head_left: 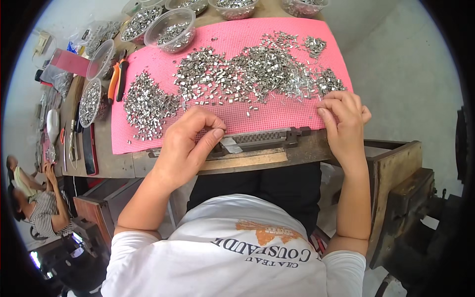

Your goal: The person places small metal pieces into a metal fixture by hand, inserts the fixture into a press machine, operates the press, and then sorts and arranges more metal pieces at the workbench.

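A long dark metal jig with a toothed row along it lies at the table's front edge. My left hand is over its left part, with thumb and forefinger pinched together; anything between them is too small to make out. Just beside these fingertips a flat silvery strip rests across the jig. My right hand hovers at the right edge of the pink mat, its thumb and fingers closed in a pinch near a small pile of metal pieces. What it holds, if anything, cannot be seen.
Larger heaps of small shiny metal pieces cover the mat. Clear plastic tubs of parts stand along the back and left. Orange-handled pliers lie at the mat's left edge. An open wooden drawer juts out at right. Another person sits far left.
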The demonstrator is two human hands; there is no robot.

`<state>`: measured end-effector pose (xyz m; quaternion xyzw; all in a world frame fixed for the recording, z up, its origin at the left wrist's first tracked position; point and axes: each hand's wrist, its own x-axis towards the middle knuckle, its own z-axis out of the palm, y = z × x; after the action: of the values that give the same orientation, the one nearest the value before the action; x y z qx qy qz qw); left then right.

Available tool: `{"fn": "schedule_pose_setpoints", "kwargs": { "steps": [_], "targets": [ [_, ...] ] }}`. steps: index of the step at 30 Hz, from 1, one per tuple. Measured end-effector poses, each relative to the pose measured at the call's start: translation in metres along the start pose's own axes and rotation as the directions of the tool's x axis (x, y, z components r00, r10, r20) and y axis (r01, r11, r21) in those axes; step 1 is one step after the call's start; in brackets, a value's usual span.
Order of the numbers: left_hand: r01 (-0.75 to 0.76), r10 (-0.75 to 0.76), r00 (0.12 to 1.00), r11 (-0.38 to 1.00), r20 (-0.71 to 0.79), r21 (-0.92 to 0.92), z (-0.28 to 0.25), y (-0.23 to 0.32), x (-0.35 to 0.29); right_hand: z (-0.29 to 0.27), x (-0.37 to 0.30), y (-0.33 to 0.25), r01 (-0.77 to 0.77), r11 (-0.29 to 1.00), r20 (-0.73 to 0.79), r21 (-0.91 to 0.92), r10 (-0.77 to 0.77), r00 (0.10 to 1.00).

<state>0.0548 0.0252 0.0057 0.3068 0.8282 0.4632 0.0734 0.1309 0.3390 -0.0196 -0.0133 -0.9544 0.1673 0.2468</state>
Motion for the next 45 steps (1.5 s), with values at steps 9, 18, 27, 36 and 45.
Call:
{"fn": "schedule_pose_setpoints", "kwargs": {
  "steps": [9, 18, 27, 36, 45],
  "targets": [
    [-0.047, 0.048, 0.999, 0.998, -0.021, 0.034, 0.015, 0.004, 0.003, 0.000, -0.001, -0.004, 0.114, 0.993, 0.053, -0.009, -0.113, 0.992],
    [-0.173, 0.177, 0.984, 0.979, -0.032, 0.110, 0.049, 0.012, 0.005, -0.001, 0.000, -0.007, 0.150, 0.985, 0.139, 0.081, -0.160, 0.977],
    [-0.276, 0.308, 0.950, 0.901, -0.044, 0.334, 0.072, 0.008, 0.007, 0.009, -0.014, -0.050, 0.231, 0.924, 0.062, 0.304, -0.261, 0.963],
    [-0.367, 0.450, 0.893, 0.750, -0.018, 0.551, 0.078, 0.011, 0.014, 0.018, -0.014, -0.054, 0.315, 0.944, 0.099, 0.098, -0.324, 0.941],
    [-0.265, 0.356, 0.919, 0.875, -0.168, 0.405, 0.084, 0.000, -0.003, 0.016, -0.034, -0.069, 0.309, 0.947, 0.097, 0.086, -0.316, 0.944]
  ]
}}
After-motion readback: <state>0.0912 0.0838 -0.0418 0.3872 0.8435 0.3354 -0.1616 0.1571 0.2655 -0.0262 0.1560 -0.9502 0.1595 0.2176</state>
